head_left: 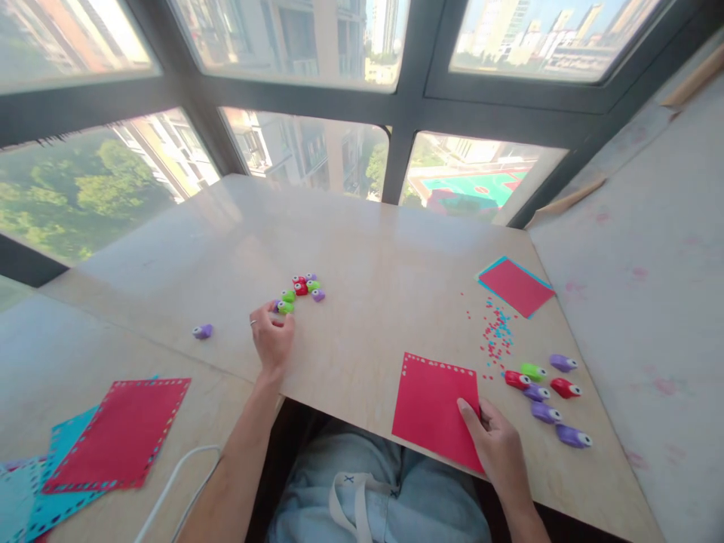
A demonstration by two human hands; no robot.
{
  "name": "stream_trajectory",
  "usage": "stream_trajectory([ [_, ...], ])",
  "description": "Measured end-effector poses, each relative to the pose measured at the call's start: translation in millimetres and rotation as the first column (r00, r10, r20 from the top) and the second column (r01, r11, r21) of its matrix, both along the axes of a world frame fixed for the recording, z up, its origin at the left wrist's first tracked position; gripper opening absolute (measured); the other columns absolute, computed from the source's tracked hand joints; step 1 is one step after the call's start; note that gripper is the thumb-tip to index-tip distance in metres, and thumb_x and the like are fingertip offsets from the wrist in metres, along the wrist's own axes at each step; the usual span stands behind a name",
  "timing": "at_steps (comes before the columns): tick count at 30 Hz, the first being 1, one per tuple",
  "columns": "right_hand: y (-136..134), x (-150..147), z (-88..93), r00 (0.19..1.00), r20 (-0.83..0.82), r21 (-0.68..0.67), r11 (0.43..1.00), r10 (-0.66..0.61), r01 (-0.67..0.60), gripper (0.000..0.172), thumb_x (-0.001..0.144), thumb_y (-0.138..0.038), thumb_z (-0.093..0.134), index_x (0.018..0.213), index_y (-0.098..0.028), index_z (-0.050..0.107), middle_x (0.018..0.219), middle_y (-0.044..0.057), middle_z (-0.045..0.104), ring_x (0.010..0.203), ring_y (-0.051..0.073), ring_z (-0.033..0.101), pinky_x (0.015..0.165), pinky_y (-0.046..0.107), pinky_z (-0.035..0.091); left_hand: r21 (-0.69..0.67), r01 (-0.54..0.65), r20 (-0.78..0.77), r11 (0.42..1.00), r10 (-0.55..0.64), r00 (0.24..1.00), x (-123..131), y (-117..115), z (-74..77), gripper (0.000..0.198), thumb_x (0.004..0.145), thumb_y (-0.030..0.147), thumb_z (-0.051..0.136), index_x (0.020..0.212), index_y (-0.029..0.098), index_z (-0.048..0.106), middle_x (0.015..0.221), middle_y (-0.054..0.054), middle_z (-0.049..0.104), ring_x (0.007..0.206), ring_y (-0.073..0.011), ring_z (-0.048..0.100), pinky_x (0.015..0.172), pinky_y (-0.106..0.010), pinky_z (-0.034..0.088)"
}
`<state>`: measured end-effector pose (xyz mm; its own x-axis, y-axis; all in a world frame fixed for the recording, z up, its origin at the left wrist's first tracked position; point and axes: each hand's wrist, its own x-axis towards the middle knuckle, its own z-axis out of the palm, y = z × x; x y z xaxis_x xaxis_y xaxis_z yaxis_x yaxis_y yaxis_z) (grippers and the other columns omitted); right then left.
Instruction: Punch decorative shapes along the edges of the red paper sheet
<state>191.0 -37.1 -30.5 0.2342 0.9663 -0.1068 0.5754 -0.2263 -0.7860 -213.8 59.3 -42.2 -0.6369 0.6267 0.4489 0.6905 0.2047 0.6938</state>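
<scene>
My left hand (272,335) is at a small cluster of craft punches on the table, its thumb and fingers closed around a green craft punch (286,308) at the near end. A purple punch is partly hidden behind my fingers. Just beyond sit red, green and purple punches, including a red punch (301,289). My right hand (498,437) grips the right edge of a red paper sheet (433,407), thumb on top and fingers underneath. Punched holes run along that sheet's far edge. The sheet lies near the table's front edge.
Several more punches, one a purple punch (574,436), stand at right. Red and blue paper bits (498,335) lie scattered before a paper stack (517,286). A lone purple punch (202,332) and hole-edged red paper (121,434) are at left, near a white cable (175,475).
</scene>
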Motion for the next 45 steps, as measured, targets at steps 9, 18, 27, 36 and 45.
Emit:
stream_trajectory([
  [9, 21.9, -10.6, 3.8, 1.0, 0.024, 0.014, 1.0, 0.001, -0.001, 0.047, 0.082, -0.064, 0.054, 0.072, -0.019, 0.062, 0.06, 0.001, 0.058, 0.055, 0.017, 0.051, 0.052, 0.027, 0.039, -0.126, -0.006, -0.057, 0.992, -0.001, 0.998, 1.9, 3.5, 4.4, 0.032, 0.078, 0.028, 0.068, 0.108, 0.017, 0.063, 0.102, -0.01, 0.058, 0.095, -0.0247, 0.058, 0.086, -0.039, 0.05],
  [18, 37.4, -16.5, 3.2, 0.997, 0.076, 0.103, 0.994, 0.015, -0.023, 0.041, 0.087, -0.055, 0.051, 0.065, -0.021, 0.049, 0.056, -0.003, 0.047, 0.054, 0.014, 0.045, 0.053, 0.026, 0.035, -0.195, 0.09, -0.17, 0.977, -0.124, 0.977, 9.2, 0.5, 6.6, 0.03, 0.083, 0.038, 0.062, 0.105, 0.018, 0.063, 0.1, -0.01, 0.061, 0.088, -0.0253, 0.06, 0.08, -0.038, 0.05],
  [27, 38.9, -20.4, 5.9, 0.996, 0.085, 0.174, 0.984, 0.017, -0.032, 0.039, 0.088, -0.051, 0.051, 0.063, -0.022, 0.044, 0.055, -0.006, 0.038, 0.052, 0.012, 0.037, 0.051, 0.025, 0.03, -0.196, 0.364, -0.117, 0.911, -0.39, 0.913, 25.5, -4.3, 3.2, 0.032, 0.082, 0.031, 0.058, 0.112, 0.018, 0.06, 0.099, -0.007, 0.067, 0.073, -0.0189, 0.062, 0.075, -0.033, 0.05],
  [36, 38.2, -20.5, 7.0, 0.997, 0.074, 0.169, 0.985, 0.024, -0.036, 0.038, 0.088, -0.05, 0.05, 0.064, -0.021, 0.048, 0.054, -0.005, 0.042, 0.051, 0.012, 0.04, 0.051, 0.025, 0.031, -0.189, 0.593, -0.062, 0.783, -0.612, 0.788, 55.8, -8.3, 7.1, 0.027, 0.084, 0.035, 0.065, 0.107, 0.02, 0.066, 0.093, -0.007, 0.072, 0.09, -0.0233, 0.063, 0.085, -0.037, 0.051],
  [45, 38.2, -20.1, 7.2, 0.997, 0.076, 0.172, 0.985, 0.018, -0.031, 0.038, 0.088, -0.05, 0.051, 0.063, -0.021, 0.047, 0.054, -0.005, 0.042, 0.052, 0.013, 0.039, 0.053, 0.026, 0.032, -0.175, 0.739, 0.028, 0.651, -0.747, 0.665, 89.4, -10.1, 4.5, 0.033, 0.085, 0.024, 0.065, 0.117, 0.022, 0.065, 0.102, -0.007, 0.073, 0.094, -0.0226, 0.063, 0.088, -0.04, 0.052],
])
